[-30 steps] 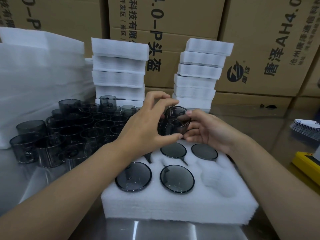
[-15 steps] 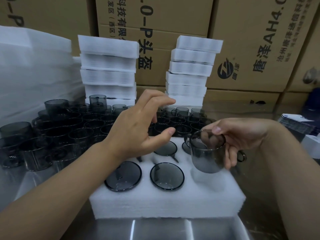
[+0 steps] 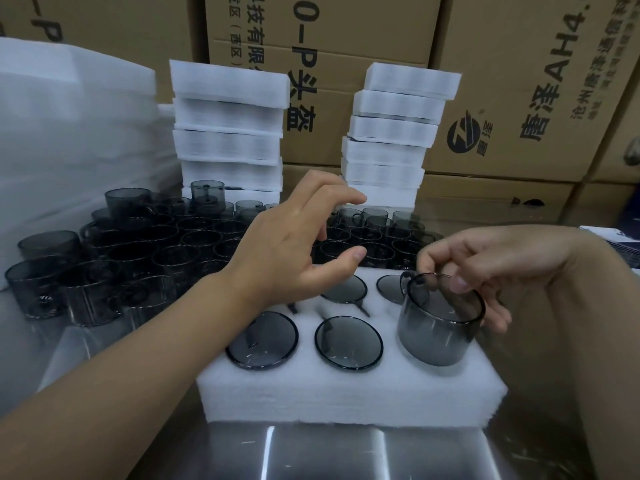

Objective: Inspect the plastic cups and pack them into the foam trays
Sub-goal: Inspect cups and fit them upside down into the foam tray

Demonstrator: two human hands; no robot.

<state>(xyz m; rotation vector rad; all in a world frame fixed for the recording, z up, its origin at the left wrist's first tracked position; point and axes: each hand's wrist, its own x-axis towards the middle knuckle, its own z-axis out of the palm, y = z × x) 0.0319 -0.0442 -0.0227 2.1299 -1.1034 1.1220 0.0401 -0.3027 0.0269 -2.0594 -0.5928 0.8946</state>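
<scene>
Our right hand pinches a smoky cup by its rim, upright at the foam tray's near-right corner. Our left hand hovers empty, fingers apart, over the tray's far-left side.

Loose cups behind foam tray

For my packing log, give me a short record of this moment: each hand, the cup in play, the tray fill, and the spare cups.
left hand: open, holds nothing, above the back row of the foam tray
right hand: pinches the rim of the held cup
held cup: upright at the front right pocket, not yet pushed down
seated cups: four visible; back left pocket hidden by the left hand
loose cups: crowded behind and left of the tray
</scene>
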